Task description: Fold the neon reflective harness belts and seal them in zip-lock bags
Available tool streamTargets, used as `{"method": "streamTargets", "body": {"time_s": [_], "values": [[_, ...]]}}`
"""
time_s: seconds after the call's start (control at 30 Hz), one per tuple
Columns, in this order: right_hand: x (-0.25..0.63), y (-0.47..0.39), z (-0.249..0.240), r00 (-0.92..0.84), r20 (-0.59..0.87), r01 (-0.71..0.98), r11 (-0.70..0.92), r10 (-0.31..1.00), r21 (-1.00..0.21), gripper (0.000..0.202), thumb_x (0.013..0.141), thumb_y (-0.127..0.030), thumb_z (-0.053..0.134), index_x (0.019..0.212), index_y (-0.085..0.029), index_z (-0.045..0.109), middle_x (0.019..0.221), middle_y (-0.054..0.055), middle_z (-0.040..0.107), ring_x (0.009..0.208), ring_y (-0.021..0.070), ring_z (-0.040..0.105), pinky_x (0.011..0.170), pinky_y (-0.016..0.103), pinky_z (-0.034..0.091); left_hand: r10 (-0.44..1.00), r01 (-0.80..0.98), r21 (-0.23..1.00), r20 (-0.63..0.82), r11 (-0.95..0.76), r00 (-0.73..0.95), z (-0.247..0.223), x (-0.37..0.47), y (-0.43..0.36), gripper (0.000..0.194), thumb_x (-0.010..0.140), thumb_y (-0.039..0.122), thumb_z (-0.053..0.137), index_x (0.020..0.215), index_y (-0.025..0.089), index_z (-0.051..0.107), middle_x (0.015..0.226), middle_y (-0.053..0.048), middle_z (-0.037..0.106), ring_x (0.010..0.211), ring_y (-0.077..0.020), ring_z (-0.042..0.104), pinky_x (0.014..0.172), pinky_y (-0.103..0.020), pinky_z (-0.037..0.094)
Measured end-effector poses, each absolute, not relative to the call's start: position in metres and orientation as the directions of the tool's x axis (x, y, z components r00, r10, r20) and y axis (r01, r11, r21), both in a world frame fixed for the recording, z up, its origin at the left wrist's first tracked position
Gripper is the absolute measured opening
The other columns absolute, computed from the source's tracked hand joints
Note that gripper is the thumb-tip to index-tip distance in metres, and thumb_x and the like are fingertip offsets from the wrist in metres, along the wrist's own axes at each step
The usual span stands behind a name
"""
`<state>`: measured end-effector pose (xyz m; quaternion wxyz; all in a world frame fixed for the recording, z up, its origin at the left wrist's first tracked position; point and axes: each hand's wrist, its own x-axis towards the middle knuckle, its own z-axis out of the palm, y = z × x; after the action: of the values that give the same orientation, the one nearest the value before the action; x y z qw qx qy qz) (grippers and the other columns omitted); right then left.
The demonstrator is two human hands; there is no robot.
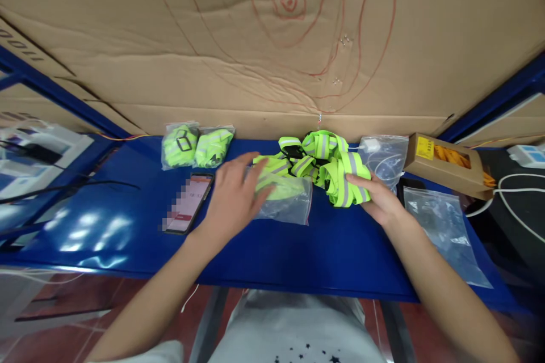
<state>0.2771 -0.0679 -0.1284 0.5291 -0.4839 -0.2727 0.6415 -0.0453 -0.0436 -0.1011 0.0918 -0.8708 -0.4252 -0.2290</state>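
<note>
Grey cloth with small dark stars, the person's shirt, sits nearest the camera, below the front edge of the long blue metal table. Behind the table's back edge stands a wide brown cardboard sheet scrawled with red lines.

On the table, a loose heap of neon-yellow reflective straps with grey bands lies against the back edge, right of centre. The right hand has its fingers curled round the right end of that heap, gripping a folded strap. Just left of the heap, the left hand rests flat and spread on a clear zip bag with a red seal, which already has a folded strap inside; the hand presses on it rather than closing round it.

Near the back edge to the left lie two sealed clear bags of folded yellow straps, apparently finished. Toward the right corner, empty clear plastic bags wait flat, with another crumpled one behind the heap. An open brown cardboard box with orange contents sits at the back right. A smartphone with a reddish screen lies left of the left hand.

Judging by this, two packs are done, one is under way, and most straps remain unbagged.
</note>
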Motion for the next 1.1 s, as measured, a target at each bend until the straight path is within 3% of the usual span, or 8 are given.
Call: {"method": "streamTargets", "body": {"time_s": [0.1, 0.2, 0.33, 0.4, 0.53, 0.77, 0.9, 1.1], "values": [[0.275, -0.067, -0.132, 0.023, -0.321, -0.399, -0.285, 0.947, -0.872, 0.056, 0.067, -0.029, 0.094, 0.118, -0.022, 0.072, 0.115, 0.006, 0.080, 0.098, 0.0269, 0.077, 0.089, 0.039, 0.061, 0.520, 0.540, -0.033, 0.225, -0.841, 0.824, -0.102, -0.022, -0.055, 0.100, 0.086, 0.061, 0.075, 0.165, 0.025, 0.025, 0.168, -0.019, 0.035, 0.156, -0.0362, 0.032, 0.127, -0.054, 0.024], [0.272, -0.069, -0.132, 0.039, -0.302, -0.392, -0.264, 0.952, -0.881, 0.060, 0.065, -0.028, 0.096, 0.118, -0.025, 0.069, 0.116, 0.004, 0.079, 0.102, 0.0266, 0.076, 0.092, 0.039, 0.059, 0.500, 0.512, -0.071, 0.134, -0.856, 0.856, -0.115, -0.004, -0.050, 0.125, 0.072, 0.068, 0.084, 0.168, 0.026, 0.015, 0.171, -0.021, 0.027, 0.159, -0.0396, 0.025, 0.129, -0.061, 0.012], [0.268, -0.071, -0.131, 0.037, -0.292, -0.378, -0.257, 0.956, -0.889, 0.066, 0.062, -0.028, 0.097, 0.120, -0.027, 0.065, 0.114, 0.001, 0.078, 0.102, 0.0256, 0.074, 0.094, 0.040, 0.057, 0.534, 0.552, -0.058, 0.188, -0.832, 0.825, -0.126, 0.002, -0.038, 0.109, 0.082, 0.061, 0.080, 0.166, 0.025, 0.021, 0.159, -0.019, 0.048, 0.149, -0.0387, 0.043, 0.127, -0.061, 0.017], [0.266, -0.071, -0.130, 0.024, -0.285, -0.366, -0.257, 0.958, -0.894, 0.066, 0.061, -0.028, 0.097, 0.118, -0.027, 0.065, 0.112, 0.001, 0.077, 0.100, 0.0247, 0.073, 0.093, 0.039, 0.056, 0.536, 0.555, -0.011, 0.244, -0.832, 0.808, -0.128, -0.001, -0.036, 0.100, 0.088, 0.060, 0.074, 0.166, 0.024, 0.022, 0.155, -0.018, 0.052, 0.146, -0.0363, 0.047, 0.127, -0.058, 0.019], [0.265, -0.073, -0.129, -0.014, -0.273, -0.291, -0.265, 0.962, -0.919, 0.065, 0.060, -0.029, 0.097, 0.118, -0.027, 0.065, 0.109, -0.001, 0.076, 0.100, 0.0224, 0.071, 0.094, 0.036, 0.054, 0.553, 0.569, 0.059, 0.336, -0.820, 0.763, -0.131, -0.005, -0.036, 0.100, 0.089, 0.065, 0.069, 0.165, 0.020, 0.022, 0.151, -0.018, 0.055, 0.141, -0.0355, 0.051, 0.125, -0.055, 0.025], [0.260, -0.078, -0.143, -0.211, -0.216, 0.141, -0.189, 0.953, -0.972, 0.064, 0.066, -0.034, 0.093, 0.122, -0.023, 0.064, 0.116, 0.001, 0.071, 0.111, 0.0242, 0.064, 0.103, 0.040, 0.047, 0.462, 0.490, -0.011, 0.316, -0.872, 0.829, -0.142, -0.005, -0.039, 0.090, 0.092, 0.059, 0.069, 0.163, 0.022, 0.027, 0.149, -0.018, 0.056, 0.137, -0.0363, 0.051, 0.118, -0.054, 0.030], [0.258, -0.080, -0.152, -0.304, -0.189, 0.148, -0.150, 0.934, -0.977, 0.064, 0.070, -0.037, 0.090, 0.124, -0.021, 0.060, 0.115, 0.004, 0.071, 0.107, 0.0238, 0.065, 0.097, 0.040, 0.052, 0.466, 0.492, -0.008, 0.309, -0.870, 0.829, -0.147, -0.008, -0.042, 0.083, 0.094, 0.053, 0.069, 0.162, 0.023, 0.031, 0.148, -0.018, 0.057, 0.136, -0.0356, 0.052, 0.114, -0.053, 0.032], [0.259, -0.080, -0.149, -0.289, -0.175, 0.250, -0.102, 0.941, -0.963, 0.056, 0.074, -0.041, 0.088, 0.120, -0.021, 0.064, 0.116, 0.004, 0.073, 0.108, 0.0255, 0.066, 0.097, 0.041, 0.052, 0.468, 0.492, 0.026, 0.357, -0.870, 0.809, -0.149, -0.009, -0.045, 0.083, 0.094, 0.055, 0.069, 0.160, 0.020, 0.032, 0.145, -0.019, 0.059, 0.132, -0.0349, 0.055, 0.114, -0.052, 0.033]]}}
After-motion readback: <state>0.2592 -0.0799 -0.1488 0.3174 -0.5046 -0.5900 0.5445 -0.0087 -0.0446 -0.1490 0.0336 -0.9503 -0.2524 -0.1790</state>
